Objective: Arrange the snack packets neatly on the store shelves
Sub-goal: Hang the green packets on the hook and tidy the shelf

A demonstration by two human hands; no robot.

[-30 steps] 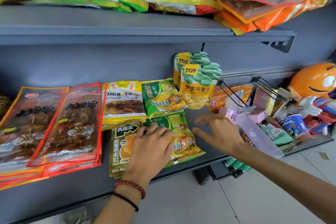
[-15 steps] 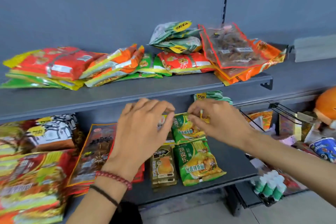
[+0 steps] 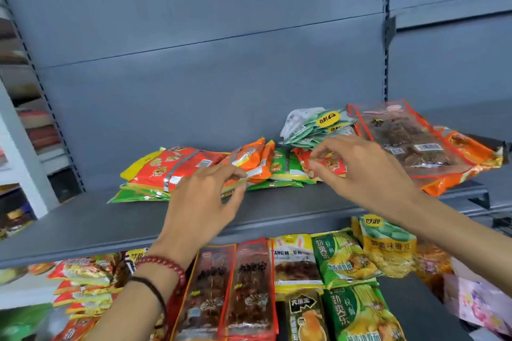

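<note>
Snack packets lie in a loose row on the upper grey shelf [image 3: 277,210]: a red and green pile [image 3: 177,166], an orange packet [image 3: 249,158], a red packet [image 3: 335,166], green-white packets [image 3: 313,124] and a large clear red-edged packet [image 3: 401,138]. My left hand [image 3: 205,199] reaches up to the orange packet, thumb and index finger apart around its front edge. My right hand [image 3: 360,171] hovers at the red packet with spread fingers. On the shelf below lie skewer packets [image 3: 246,285], green noodle packets [image 3: 340,257] and a bean packet [image 3: 388,243].
A grey back panel rises behind the upper shelf, with slotted uprights at left [image 3: 41,91] and right [image 3: 386,36]. White shelving with goods stands at far left [image 3: 30,130]. A pink box [image 3: 476,302] sits at the lower right.
Both hands rose from the lower shelf's green noodle packets to the upper shelf's packets, and my view tilted upward with them.
</note>
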